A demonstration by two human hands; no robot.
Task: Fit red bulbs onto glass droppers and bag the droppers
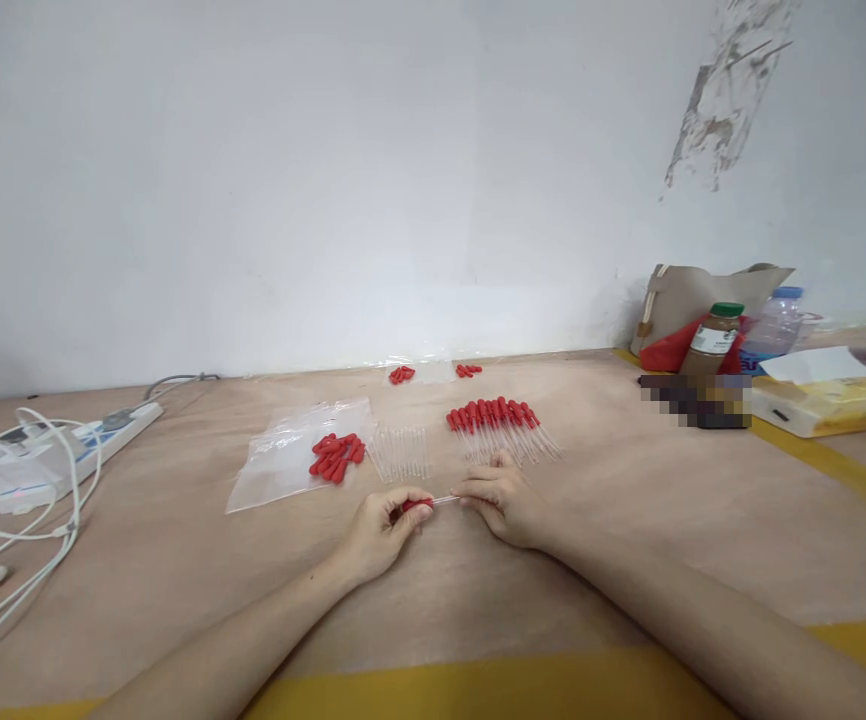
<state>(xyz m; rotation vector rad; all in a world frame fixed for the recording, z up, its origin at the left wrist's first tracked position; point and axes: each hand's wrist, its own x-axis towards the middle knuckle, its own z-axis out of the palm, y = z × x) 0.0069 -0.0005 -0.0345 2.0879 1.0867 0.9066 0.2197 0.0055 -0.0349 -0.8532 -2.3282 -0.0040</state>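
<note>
Left hand [380, 532]: pinched narrow on a red bulb [419, 503]. Right hand [506, 503]: fingertips holding a thin tube [446, 499] that meets the bulb between both hands, seemingly to keep them aligned. Beyond right hand: droppers [494, 410], bulb ends away, likely for tidy grouping. Beyond left hand: clear bag [268, 468]; loose bulbs [337, 458] on or inside, I cannot tell. Well right of right hand: green-capped bottle [712, 341], brownish contents.

Person's bare left hand [382, 532], bare right hand [506, 502], slim left forearm [253, 628] uncovered, small dark spot [311, 577] on it, slim right forearm [665, 590], also uncovered
</note>
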